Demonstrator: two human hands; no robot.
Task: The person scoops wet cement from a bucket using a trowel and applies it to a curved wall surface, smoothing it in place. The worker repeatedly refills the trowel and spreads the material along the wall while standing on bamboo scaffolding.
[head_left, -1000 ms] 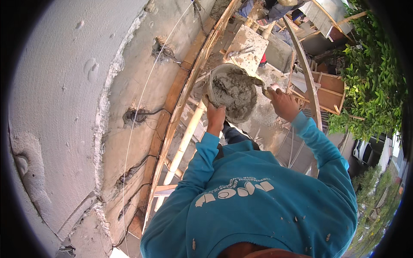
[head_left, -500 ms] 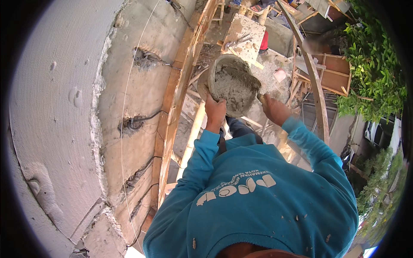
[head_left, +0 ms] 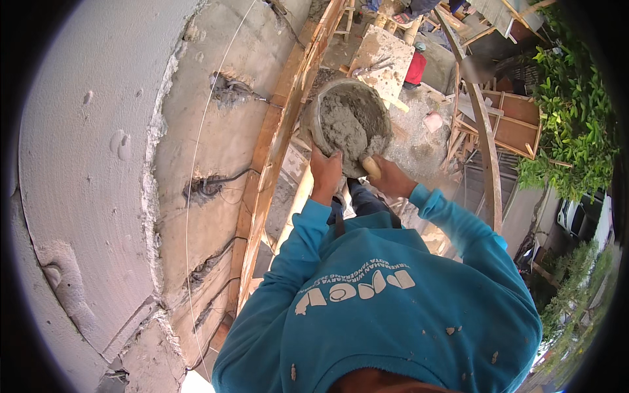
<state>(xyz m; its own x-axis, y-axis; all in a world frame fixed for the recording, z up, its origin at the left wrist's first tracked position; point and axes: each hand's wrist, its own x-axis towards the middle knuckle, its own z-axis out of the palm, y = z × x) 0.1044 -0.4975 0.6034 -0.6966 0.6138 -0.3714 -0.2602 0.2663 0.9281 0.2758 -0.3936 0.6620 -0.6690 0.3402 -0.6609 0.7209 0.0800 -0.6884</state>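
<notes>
A round bucket (head_left: 310, 124) of wet grey mortar (head_left: 343, 124) is held out in front of my body. My left hand (head_left: 325, 174) grips its near left rim, thumb on top. In my right hand (head_left: 394, 179) is a trowel, its pale wooden handle (head_left: 372, 168) showing at the fist. The trowel's blade is down in the mortar by the bucket's near right side and mostly hidden by it.
On the left stands a wall with smooth plaster (head_left: 92, 177) and rough bare concrete (head_left: 216, 137), a taut string (head_left: 192, 170) before it. A long wooden plank (head_left: 278, 137) edges it. Far below lie a mortar-stained board (head_left: 380, 56) and timber; a curved wooden pole (head_left: 483, 124) rises at right.
My right hand has moved left and toward me, taking the trowel from the bucket's right rim down into the mortar. The bucket, still in my left hand, now sits slightly further left.
</notes>
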